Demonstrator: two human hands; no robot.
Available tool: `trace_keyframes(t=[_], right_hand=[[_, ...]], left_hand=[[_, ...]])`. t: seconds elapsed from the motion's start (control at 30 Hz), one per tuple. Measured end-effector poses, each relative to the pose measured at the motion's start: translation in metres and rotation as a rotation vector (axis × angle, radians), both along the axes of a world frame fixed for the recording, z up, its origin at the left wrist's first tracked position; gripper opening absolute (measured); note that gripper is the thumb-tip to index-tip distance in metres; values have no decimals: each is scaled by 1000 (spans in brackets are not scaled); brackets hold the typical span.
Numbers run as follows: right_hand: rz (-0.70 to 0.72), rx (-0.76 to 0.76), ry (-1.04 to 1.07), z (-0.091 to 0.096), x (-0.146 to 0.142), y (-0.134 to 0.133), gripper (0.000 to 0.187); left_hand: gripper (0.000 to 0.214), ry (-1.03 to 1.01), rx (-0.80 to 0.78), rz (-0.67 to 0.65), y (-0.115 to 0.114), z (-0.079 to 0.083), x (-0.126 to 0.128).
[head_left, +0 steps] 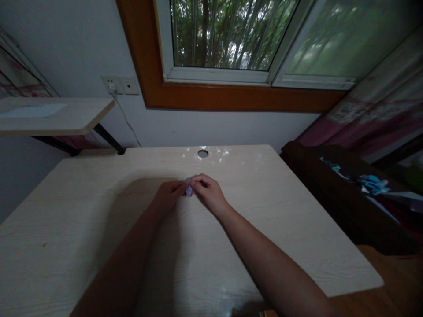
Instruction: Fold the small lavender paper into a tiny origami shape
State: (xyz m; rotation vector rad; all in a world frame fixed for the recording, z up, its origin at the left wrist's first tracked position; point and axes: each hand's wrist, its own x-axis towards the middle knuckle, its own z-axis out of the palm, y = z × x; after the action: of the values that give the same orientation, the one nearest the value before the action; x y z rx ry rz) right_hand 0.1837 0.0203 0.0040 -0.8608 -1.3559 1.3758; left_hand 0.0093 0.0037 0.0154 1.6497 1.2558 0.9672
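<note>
Purple scrap (pixel 189 190) between two hands above a pale wooden table (pixel 280 211), nearer the far edge than the near one. Close to the middle of the far edge is a round hole (pixel 202 153), just beyond the hands. At the far left corner a raised shelf (pixel 99 110) on black legs takes up part of the tabletop and bears a pale sheet (pixel 33 110). Behind it, a white cable (pixel 124 115) hangs from a wall socket (pixel 112 84). A brown-framed window (pixel 228 96) spans the wall past the far edge. Off the right edge stands dark furniture (pixel 333 185) with a crumpled blue item (pixel 374 184) on top; a dark object, too dim to identify, shows at the near edge.

Grip: left hand (pixel 167 195) and right hand (pixel 211 191) meet fingertip to fingertip, each in a narrow pinch. The scrap is held between them, the left fingers on its left side, the right fingers across its upper right; its lower part hangs uncovered. Whether it touches the tabletop cannot be told.
</note>
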Motion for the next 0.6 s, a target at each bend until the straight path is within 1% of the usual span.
trace_keyframes(t=[0.07,0.13,0.23,0.37,0.6], right_hand=[[-47,37,-44,-1,1,1,22],[-90,72,-84,-3,2,2,18],[-97,97,-123,-6,4,3,17],[-92,112,-188,-6,4,3,17],[-60,174,-262,-3,3,1,14]], left_hand=[[36,13,14,-16,1,-1,0],[34,28,49,-5,1,-1,0],[28,9,86,54,1,1,0],[23,-84,70,119,1,0,0],[20,-140,22,98,2,-3,-2]])
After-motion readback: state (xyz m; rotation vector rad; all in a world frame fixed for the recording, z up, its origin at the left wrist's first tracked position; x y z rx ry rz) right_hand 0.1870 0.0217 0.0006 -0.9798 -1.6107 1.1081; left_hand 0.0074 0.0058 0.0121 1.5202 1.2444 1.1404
